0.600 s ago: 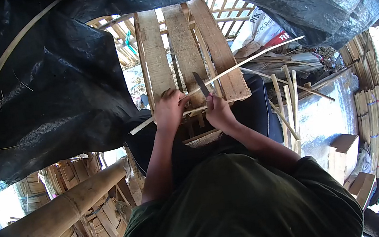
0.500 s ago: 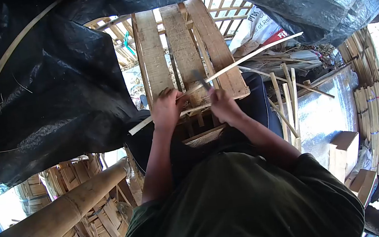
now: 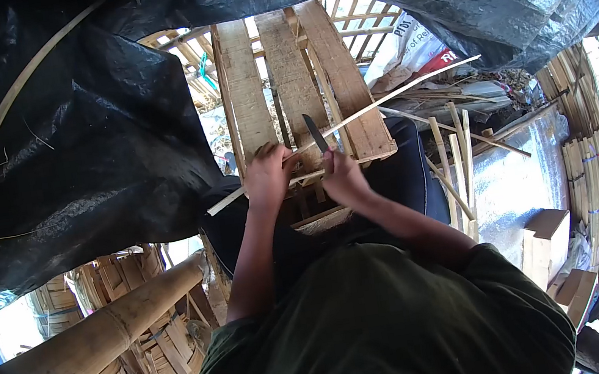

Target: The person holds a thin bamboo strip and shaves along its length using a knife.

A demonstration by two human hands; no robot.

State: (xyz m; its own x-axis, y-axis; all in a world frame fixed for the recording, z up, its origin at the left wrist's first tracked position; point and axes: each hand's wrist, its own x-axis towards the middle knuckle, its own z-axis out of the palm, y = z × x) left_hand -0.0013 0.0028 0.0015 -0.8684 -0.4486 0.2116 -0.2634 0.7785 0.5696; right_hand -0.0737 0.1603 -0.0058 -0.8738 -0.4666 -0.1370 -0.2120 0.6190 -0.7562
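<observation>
A long pale bamboo strip (image 3: 408,86) lies slantwise over the near end of a slatted wooden bench (image 3: 290,73). My left hand (image 3: 267,178) is closed around the strip left of its middle, and a short end sticks out below the wrist. In my right hand (image 3: 344,177) is the handle of a knife (image 3: 315,133), fingers wrapped round it. Its dark blade points up and away, crossing the strip just right of my left hand. Whether the edge is cutting into the strip, I cannot tell.
Black plastic sheeting (image 3: 81,156) hangs at the left and along the top. A thick bamboo pole (image 3: 106,333) juts in at lower left, above woven bamboo. Several upright sticks (image 3: 457,165) stand right of my knee. Bundled strips (image 3: 587,177) and a printed sack (image 3: 410,45) are farther right.
My right hand and the knife have shifted slightly left along the strip, closer to my left hand. My left hand and the strip stay nearly in place.
</observation>
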